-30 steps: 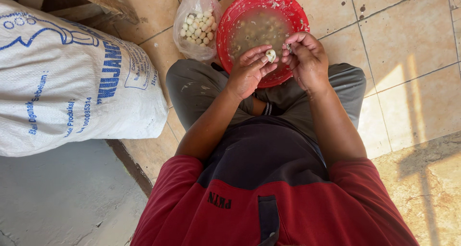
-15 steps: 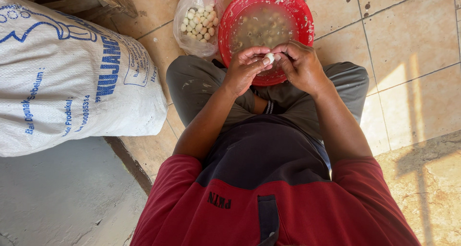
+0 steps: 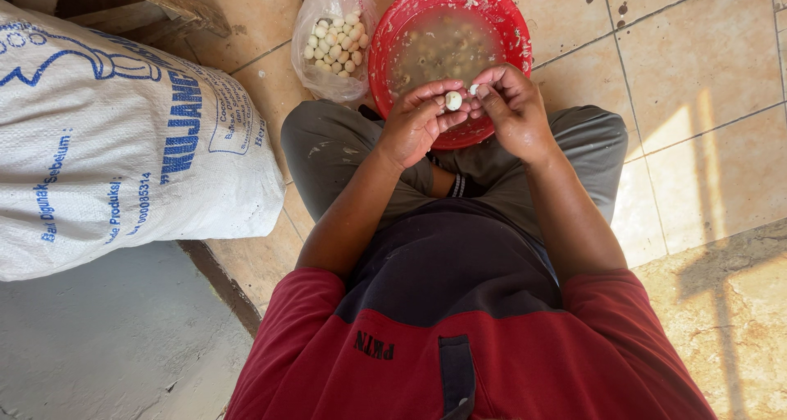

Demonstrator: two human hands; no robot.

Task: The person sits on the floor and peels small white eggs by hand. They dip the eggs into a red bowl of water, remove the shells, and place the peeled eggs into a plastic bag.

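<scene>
The small white egg [image 3: 452,100] sat pinched between the thumb and fingertips of my left hand [image 3: 418,125], held just above the near rim of the red basin [image 3: 516,39]. Its long axis ran roughly up and away from me, tilted slightly toward the right. My right hand [image 3: 512,113] was just beside it, fingers curled in, pinching a small white fragment [image 3: 473,89] that nearly touched the egg; I couldn't tell whether it was shell. So the egg lay immediately left of the right hand, and nothing stood between them. Beyond both hands, the basin held cloudy water with bits floating in it. Left of the left hand, a clear plastic bag [image 3: 332,39] of pale eggs rested on the tiled floor [image 3: 697,68]. Farther left lay a large white sack [image 3: 123,141].
</scene>
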